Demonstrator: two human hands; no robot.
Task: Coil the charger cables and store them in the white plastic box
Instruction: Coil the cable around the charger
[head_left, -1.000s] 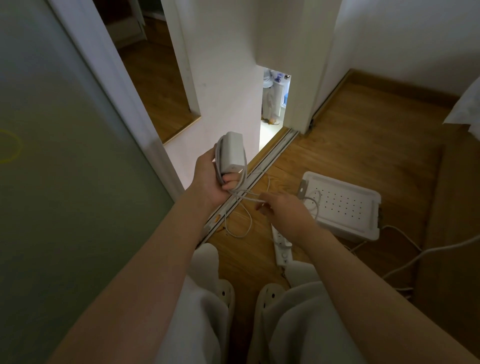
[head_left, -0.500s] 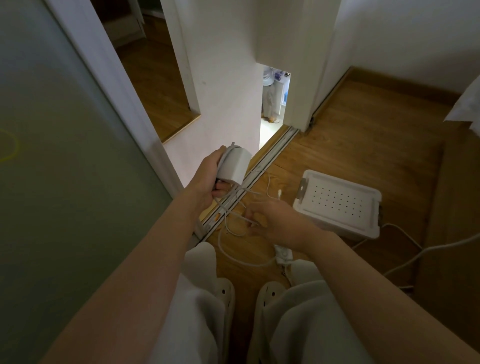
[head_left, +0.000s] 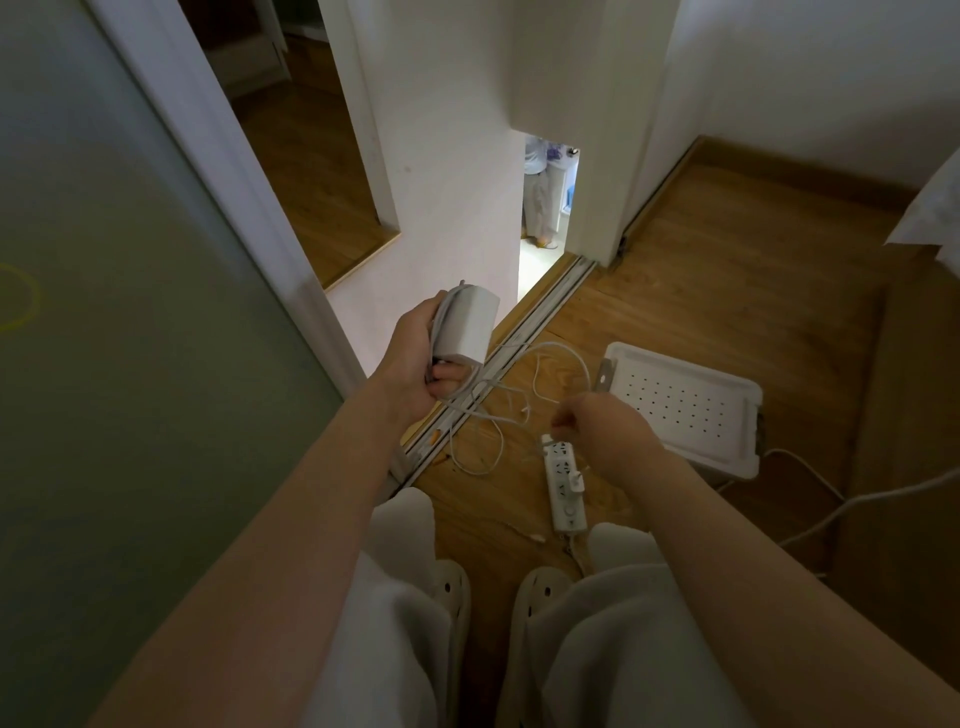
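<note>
Frame left is closed off by a frosted glass door (head_left: 114, 364) and its white frame; the sliding door track (head_left: 540, 306) runs diagonally from centre up to a lit gap in the wall. Open wood floor (head_left: 727, 291) lies right of the track, bounded by the baseboard at upper right. The white plastic box (head_left: 717, 461) sits on that floor at centre right, just beside the right hand (head_left: 602, 431). A power strip (head_left: 563, 488) lies below that hand, ahead of the white slippers (head_left: 452, 587). A thicker cord (head_left: 857, 501) trails off to the right edge. Left hand (head_left: 410, 364) is wrapped round the charger brick (head_left: 465, 325), fingers curled under it, a few turns of cable against it. The rest of the cable (head_left: 556, 345) hangs in loose loops over the track, between the hands. Right hand's fingers are curled, pinching the thin cable just left of the box.
</note>
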